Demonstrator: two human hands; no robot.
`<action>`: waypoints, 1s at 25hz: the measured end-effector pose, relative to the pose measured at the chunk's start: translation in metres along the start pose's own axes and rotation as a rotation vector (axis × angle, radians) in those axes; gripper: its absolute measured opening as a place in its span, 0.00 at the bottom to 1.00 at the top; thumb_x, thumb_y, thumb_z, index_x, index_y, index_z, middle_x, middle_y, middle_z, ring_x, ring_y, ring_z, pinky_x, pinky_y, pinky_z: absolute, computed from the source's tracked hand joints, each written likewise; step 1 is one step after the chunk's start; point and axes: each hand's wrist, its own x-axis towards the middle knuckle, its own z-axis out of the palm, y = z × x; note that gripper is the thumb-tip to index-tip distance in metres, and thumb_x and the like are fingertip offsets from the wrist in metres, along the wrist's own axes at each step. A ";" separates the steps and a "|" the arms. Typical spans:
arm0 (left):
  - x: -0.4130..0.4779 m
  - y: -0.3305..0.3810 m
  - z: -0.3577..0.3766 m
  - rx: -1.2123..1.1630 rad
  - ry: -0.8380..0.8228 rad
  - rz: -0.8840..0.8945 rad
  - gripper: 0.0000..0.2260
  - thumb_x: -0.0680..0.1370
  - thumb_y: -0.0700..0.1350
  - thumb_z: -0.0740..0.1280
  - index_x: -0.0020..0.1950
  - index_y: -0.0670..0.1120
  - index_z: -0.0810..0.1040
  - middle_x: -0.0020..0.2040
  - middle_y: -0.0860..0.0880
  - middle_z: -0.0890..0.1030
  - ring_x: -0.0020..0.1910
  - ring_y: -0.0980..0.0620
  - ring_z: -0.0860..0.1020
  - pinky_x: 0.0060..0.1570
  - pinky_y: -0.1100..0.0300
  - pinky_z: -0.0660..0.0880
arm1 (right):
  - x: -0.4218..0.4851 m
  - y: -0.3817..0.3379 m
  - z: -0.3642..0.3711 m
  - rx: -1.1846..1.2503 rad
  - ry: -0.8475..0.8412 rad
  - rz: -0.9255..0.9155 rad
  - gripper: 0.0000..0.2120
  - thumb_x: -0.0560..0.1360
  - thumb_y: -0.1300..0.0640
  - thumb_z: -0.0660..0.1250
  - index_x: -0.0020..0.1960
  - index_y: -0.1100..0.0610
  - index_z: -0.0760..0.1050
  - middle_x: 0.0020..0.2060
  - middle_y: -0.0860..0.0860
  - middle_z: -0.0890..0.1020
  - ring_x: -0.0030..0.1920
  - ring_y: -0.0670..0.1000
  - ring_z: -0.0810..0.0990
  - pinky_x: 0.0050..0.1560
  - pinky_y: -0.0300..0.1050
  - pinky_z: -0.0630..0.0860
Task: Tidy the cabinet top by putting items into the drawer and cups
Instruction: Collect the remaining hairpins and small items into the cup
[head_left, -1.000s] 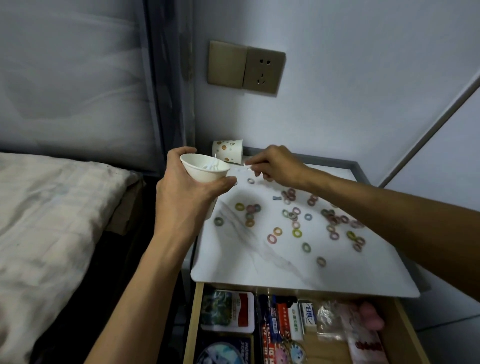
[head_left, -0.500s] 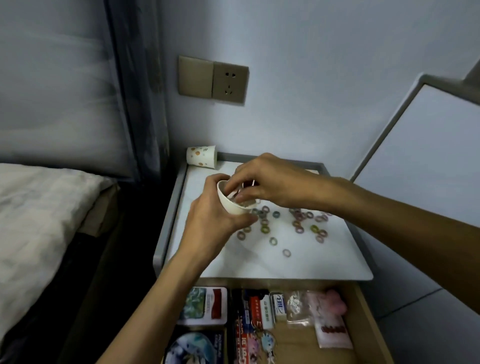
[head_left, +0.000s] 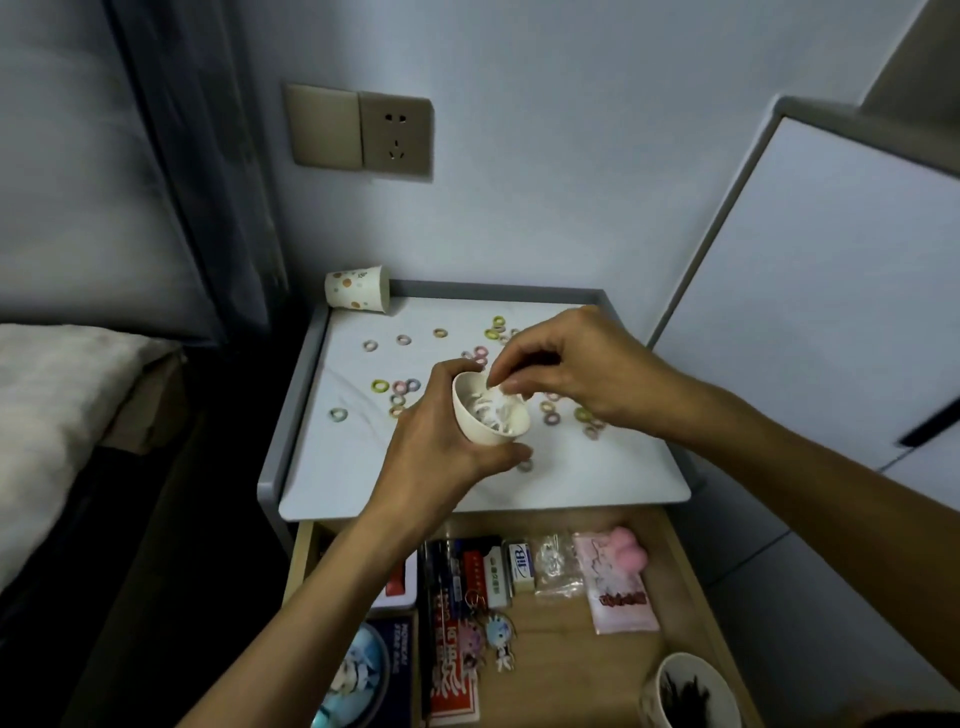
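Note:
My left hand (head_left: 441, 436) grips a white paper cup (head_left: 480, 423) tilted over the white cabinet top (head_left: 332, 467). Small white items lie inside the cup. My right hand (head_left: 566, 371) hovers at the cup's rim, its fingertips pinched over the white items; what they pinch is too small to tell. Several small coloured rings (head_left: 399, 387) are scattered over the cabinet top. The drawer (head_left: 680, 566) below stands open with packets and boxes in it.
A dotted paper cup (head_left: 357, 288) lies on its side at the cabinet's back left corner. Another cup (head_left: 688, 693) with dark items stands in the drawer's front right. A bed (head_left: 57, 405) is on the left, a wall socket (head_left: 396, 136) above.
The cup came down from the left edge to over the middle of the cabinet top. My right hand moved from the cabinet surface to the cup's rim. The view tilted down, showing more drawer.

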 end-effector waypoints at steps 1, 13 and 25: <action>-0.001 0.000 0.003 0.006 -0.006 0.002 0.35 0.62 0.51 0.81 0.64 0.56 0.68 0.52 0.57 0.79 0.47 0.59 0.78 0.42 0.59 0.77 | -0.003 0.001 -0.005 0.027 0.018 0.008 0.06 0.72 0.61 0.73 0.48 0.54 0.85 0.41 0.48 0.86 0.42 0.45 0.84 0.48 0.44 0.81; -0.019 0.005 0.040 -0.077 -0.102 0.007 0.35 0.63 0.49 0.81 0.63 0.53 0.66 0.52 0.56 0.79 0.48 0.61 0.79 0.45 0.62 0.78 | -0.059 0.043 0.032 0.161 0.332 0.033 0.08 0.73 0.59 0.73 0.50 0.51 0.83 0.45 0.43 0.79 0.44 0.43 0.76 0.46 0.35 0.71; -0.051 -0.015 0.086 -0.274 -0.418 -0.024 0.34 0.62 0.39 0.82 0.62 0.48 0.69 0.57 0.49 0.78 0.57 0.54 0.78 0.52 0.61 0.76 | -0.133 0.081 0.063 0.350 0.067 0.384 0.11 0.80 0.51 0.64 0.44 0.54 0.81 0.36 0.47 0.84 0.35 0.40 0.80 0.36 0.38 0.74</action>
